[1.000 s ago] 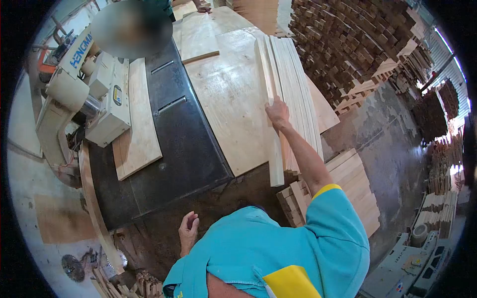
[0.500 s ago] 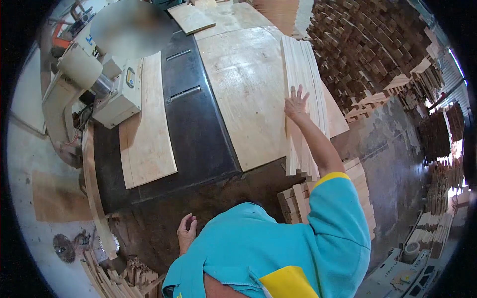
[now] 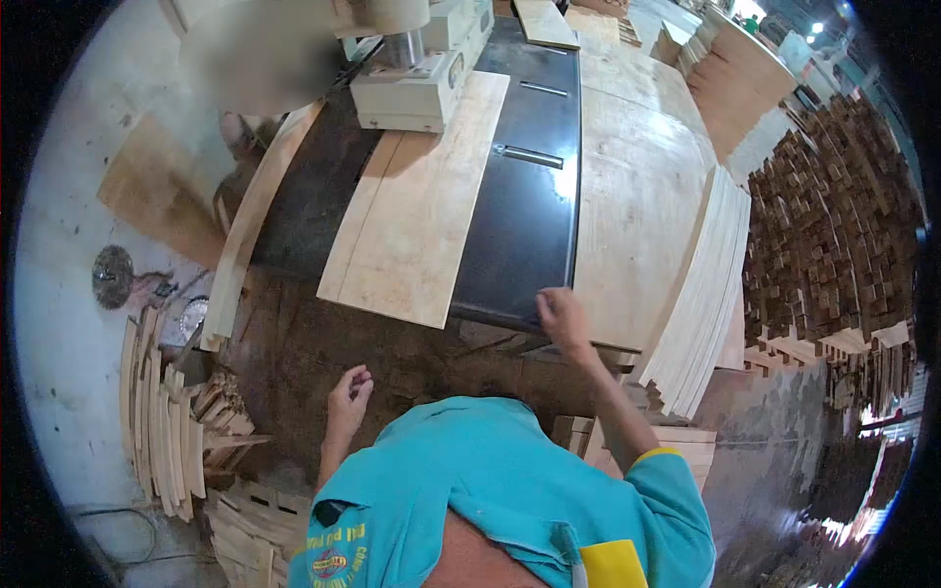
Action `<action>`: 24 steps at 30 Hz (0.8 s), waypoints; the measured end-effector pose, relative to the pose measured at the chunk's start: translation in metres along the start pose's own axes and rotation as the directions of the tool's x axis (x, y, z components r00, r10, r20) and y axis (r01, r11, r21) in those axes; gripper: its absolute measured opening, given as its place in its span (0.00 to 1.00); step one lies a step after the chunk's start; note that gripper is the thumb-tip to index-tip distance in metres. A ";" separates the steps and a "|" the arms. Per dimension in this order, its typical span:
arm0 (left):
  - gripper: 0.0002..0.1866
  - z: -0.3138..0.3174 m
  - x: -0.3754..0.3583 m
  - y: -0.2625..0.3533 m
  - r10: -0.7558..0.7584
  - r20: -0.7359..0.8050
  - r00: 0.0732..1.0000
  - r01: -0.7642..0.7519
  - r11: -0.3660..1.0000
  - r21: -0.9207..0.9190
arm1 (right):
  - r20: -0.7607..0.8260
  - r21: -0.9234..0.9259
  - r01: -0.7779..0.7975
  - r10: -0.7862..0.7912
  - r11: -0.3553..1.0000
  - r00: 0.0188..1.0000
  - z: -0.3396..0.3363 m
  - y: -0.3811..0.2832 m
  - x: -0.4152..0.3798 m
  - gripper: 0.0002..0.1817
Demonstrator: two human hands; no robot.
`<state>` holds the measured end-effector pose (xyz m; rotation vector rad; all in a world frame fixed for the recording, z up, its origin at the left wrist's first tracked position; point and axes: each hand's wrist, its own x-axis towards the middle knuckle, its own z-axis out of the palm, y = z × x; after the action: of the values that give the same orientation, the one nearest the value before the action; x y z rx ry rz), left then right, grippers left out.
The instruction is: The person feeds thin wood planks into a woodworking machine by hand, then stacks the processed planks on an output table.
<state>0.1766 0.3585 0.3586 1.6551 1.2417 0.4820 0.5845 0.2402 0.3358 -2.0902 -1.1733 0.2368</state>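
My right hand (image 3: 563, 317) is closed in a loose fist at the front corner of the black machine table (image 3: 520, 220), with nothing visible in it. Low in front of the table hangs my left hand (image 3: 349, 394), its fingers curled in and no object showing. A wide pale wood board (image 3: 417, 220) lies lengthwise on the black surface, its far part under a beige machine head (image 3: 407, 93). Its near end juts slightly past the table's front edge. To the right of my right hand, a stack of long wood strips (image 3: 698, 294) rests on a plywood surface (image 3: 632, 186).
A long wood beam (image 3: 260, 220) leans along the table's left side. Wood offcuts (image 3: 162, 421) stand by the left wall, near a round saw blade (image 3: 113, 276). Tall stacks of wood pieces (image 3: 833, 225) rise at the right. Another board (image 3: 546, 24) lies at the far end.
My right hand has left the wood strips, moved left to the table corner and curled. The wide board's near end now reaches past the front edge. My view has turned left.
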 end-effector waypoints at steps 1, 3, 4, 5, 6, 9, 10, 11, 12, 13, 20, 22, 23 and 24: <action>0.17 -0.008 0.005 -0.004 0.001 -0.003 1.000 -0.001 1.000 -0.003 | 0.017 0.121 0.015 -0.017 0.993 1.000 0.015 -0.015 -0.009 0.14; 0.17 -0.025 0.017 -0.012 0.111 -0.064 0.992 -0.106 0.991 0.085 | 0.158 0.287 -0.109 0.065 0.952 0.985 0.042 -0.040 -0.024 0.16; 0.19 -0.034 0.025 -0.017 0.186 -0.094 0.978 -0.175 0.978 0.115 | 0.148 0.283 -0.109 0.069 0.953 0.987 0.054 -0.051 -0.029 0.16; 0.19 -0.042 0.037 -0.019 0.199 -0.084 0.976 -0.189 0.976 0.112 | 0.201 0.354 -0.201 0.136 0.913 0.970 0.066 -0.060 -0.031 0.17; 0.20 -0.051 0.045 -0.020 0.199 -0.129 0.971 -0.184 0.976 0.119 | 0.261 0.420 -0.292 0.193 0.859 0.946 0.078 -0.070 -0.035 0.18; 0.24 -0.074 0.078 -0.037 0.228 -0.153 0.962 -0.208 0.969 0.134 | 0.425 0.557 -0.479 0.263 0.678 0.866 0.127 -0.075 -0.042 0.21; 0.24 -0.079 0.092 -0.049 0.244 -0.159 0.957 -0.214 0.959 0.188 | 0.399 0.567 -0.465 0.268 0.679 0.877 0.131 -0.086 -0.044 0.21; 0.24 -0.083 0.102 -0.052 0.260 -0.166 0.951 -0.217 0.946 0.241 | 0.498 0.623 -0.596 0.332 0.506 0.801 0.134 -0.099 -0.047 0.21; 0.27 -0.086 0.113 -0.057 0.240 -0.164 0.957 -0.193 0.947 0.258 | 0.599 0.645 -0.698 0.363 0.310 0.714 0.136 -0.109 -0.048 0.22; 0.27 -0.088 0.126 -0.071 0.258 -0.156 0.953 -0.214 0.943 0.255 | 0.582 0.658 -0.685 0.367 0.312 0.726 0.136 -0.118 -0.051 0.22; 0.29 -0.104 0.134 -0.106 -0.013 0.186 0.982 -0.021 0.984 0.179 | 0.637 0.689 -0.706 0.330 0.162 0.697 0.149 -0.137 -0.080 0.15; 0.29 -0.111 0.119 -0.108 -0.066 0.216 0.974 0.040 0.992 0.124 | 0.626 0.702 -0.687 0.298 0.189 0.721 0.155 -0.130 -0.096 0.14; 0.29 -0.114 0.108 -0.105 -0.128 0.243 0.962 0.114 0.991 0.072 | 0.625 0.706 -0.675 0.260 0.215 0.736 0.161 -0.124 -0.104 0.13; 0.29 -0.116 0.097 -0.102 -0.126 0.247 0.961 0.113 0.991 0.070 | 0.600 0.717 -0.662 0.290 0.220 0.746 0.170 -0.121 -0.111 0.13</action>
<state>0.0753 0.4980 0.2999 1.6193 1.1656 0.1587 0.3592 0.2750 0.2733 -1.2718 -0.2443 1.3122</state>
